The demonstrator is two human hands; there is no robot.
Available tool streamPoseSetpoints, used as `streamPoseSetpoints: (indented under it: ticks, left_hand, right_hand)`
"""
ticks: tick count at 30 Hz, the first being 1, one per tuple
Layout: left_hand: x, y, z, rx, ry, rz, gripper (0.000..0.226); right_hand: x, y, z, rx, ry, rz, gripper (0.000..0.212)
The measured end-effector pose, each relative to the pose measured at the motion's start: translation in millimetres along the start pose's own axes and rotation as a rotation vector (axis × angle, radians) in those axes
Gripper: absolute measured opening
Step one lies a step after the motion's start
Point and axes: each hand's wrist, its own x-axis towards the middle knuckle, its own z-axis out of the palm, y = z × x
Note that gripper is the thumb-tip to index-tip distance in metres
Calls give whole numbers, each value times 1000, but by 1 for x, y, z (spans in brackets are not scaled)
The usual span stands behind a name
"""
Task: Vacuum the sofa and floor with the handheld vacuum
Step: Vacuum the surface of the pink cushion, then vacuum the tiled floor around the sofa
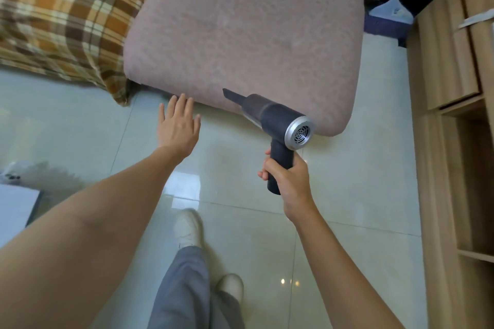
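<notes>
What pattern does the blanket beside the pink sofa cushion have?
The blanket has an orange, brown and cream plaid, seen in the head view.

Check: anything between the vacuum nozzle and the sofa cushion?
Nothing visible. The right hand holds the handheld vacuum, its nozzle aimed over the pink sofa cushion front edge. The open left hand sits left, clear of the path.

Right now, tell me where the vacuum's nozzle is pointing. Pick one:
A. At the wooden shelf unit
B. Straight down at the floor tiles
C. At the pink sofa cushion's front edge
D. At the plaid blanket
C: the right hand grips the handheld vacuum by its handle, and its dark nozzle lies over the front edge of the pink sofa cushion.
</notes>
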Motion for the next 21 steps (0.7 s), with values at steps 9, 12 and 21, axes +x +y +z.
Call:
streamPoseSetpoints:
  ticks: [9,12,21]
  left_hand:
    - [-88,-21,60,49,-117,-48,56]
    - [-103,-33,91,37,-115,-60,55]
    - [-146,-62,216,17,-144,16,54]
  right_hand:
    - [-30,76,-2,-50,-14,86,16]
    - [-26,104,1,-57,-7,97,16]
    - [-8,221,17,-58,23,108,15]
